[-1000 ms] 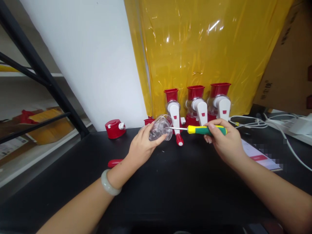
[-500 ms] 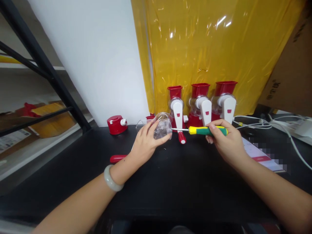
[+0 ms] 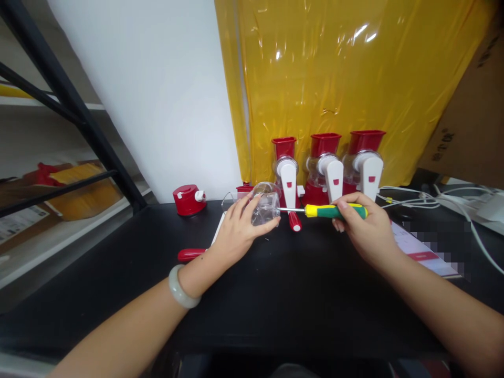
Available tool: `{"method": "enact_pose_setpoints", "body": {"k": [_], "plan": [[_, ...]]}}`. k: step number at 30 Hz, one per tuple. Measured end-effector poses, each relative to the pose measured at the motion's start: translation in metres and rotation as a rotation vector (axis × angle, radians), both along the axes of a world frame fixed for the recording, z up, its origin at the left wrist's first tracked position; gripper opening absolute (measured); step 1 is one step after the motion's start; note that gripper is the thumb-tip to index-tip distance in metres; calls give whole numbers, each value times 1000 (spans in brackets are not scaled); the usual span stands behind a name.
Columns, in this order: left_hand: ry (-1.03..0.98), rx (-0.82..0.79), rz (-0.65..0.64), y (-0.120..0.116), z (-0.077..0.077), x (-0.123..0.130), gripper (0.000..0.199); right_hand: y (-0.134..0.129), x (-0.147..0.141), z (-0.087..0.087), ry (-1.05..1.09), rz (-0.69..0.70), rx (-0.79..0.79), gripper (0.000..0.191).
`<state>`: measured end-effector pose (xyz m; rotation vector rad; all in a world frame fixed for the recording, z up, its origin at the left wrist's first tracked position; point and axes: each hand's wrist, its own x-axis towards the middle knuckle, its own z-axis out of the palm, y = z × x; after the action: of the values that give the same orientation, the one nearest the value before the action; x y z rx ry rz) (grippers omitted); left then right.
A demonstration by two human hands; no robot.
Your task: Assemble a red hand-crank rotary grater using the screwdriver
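Above the black table, my left hand [image 3: 240, 228] is closed around a clear plastic housing [image 3: 266, 206], its thumb and fingers on either side. A yellow and green screwdriver [image 3: 334, 211] lies level in my right hand [image 3: 360, 223], thumb and fingers wrapped on the handle. The metal shaft points left, and its tip meets the right end of the clear housing; whether it sits in a screw is too small to tell. Behind my left wrist is a crank with a red handle [image 3: 192, 255], partly hidden by my arm.
Three red and white rotary graters [image 3: 289, 181] stand along the back by yellow film. A red round base [image 3: 189, 200] sits at the back left. White cables [image 3: 421, 197] and a printed sheet [image 3: 423, 249] lie at the right; a shelf rack [image 3: 79, 121] rises at the left.
Both hands keep nearly the same pose, with the screwdriver tip still at the clear housing. The view has shifted very slightly.
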<state>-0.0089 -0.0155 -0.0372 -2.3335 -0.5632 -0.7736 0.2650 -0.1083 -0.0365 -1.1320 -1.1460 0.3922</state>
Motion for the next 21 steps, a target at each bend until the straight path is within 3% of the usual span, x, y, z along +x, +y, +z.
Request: {"method": "enact_pose_setpoints", "body": {"k": [21], "plan": [[14,22,-44,-3,0,2,70,-6,-7,6,-89,-25,-32,27]]}}
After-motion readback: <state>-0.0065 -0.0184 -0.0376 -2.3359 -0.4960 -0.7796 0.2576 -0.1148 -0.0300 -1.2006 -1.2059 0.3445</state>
